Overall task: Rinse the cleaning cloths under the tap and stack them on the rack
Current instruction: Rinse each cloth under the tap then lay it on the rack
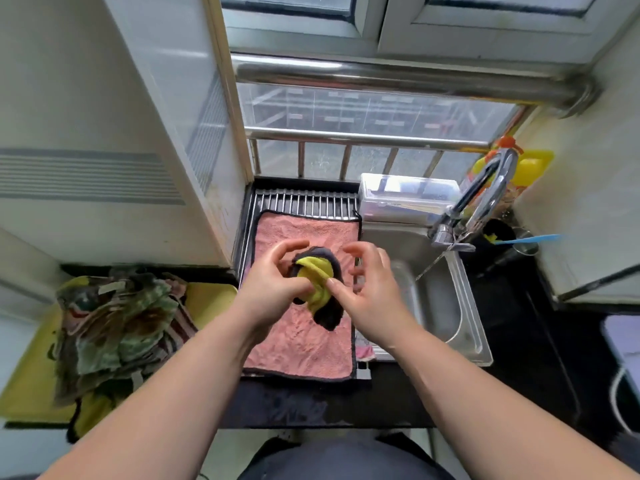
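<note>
just left of the sink [446, 306], both hands hold a bunched yellow cloth [313, 271] with a dark back above a pink cloth [304, 341] spread flat on the rack [304, 202]. the left hand [273, 282] has its grip curled round the bundle. the right hand [367, 292] sets its thumb on the yellow fold, fingers spread and off it. the tap [485, 192] runs into the sink. far left of the sink, a pile of cloths [117, 323] lies on a yellow tray [27, 386].

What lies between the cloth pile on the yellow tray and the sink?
Head view: the rack with a pink cloth spread on it; above that the left hand grips a yellow-and-dark cloth, the right hand touching it.
</note>
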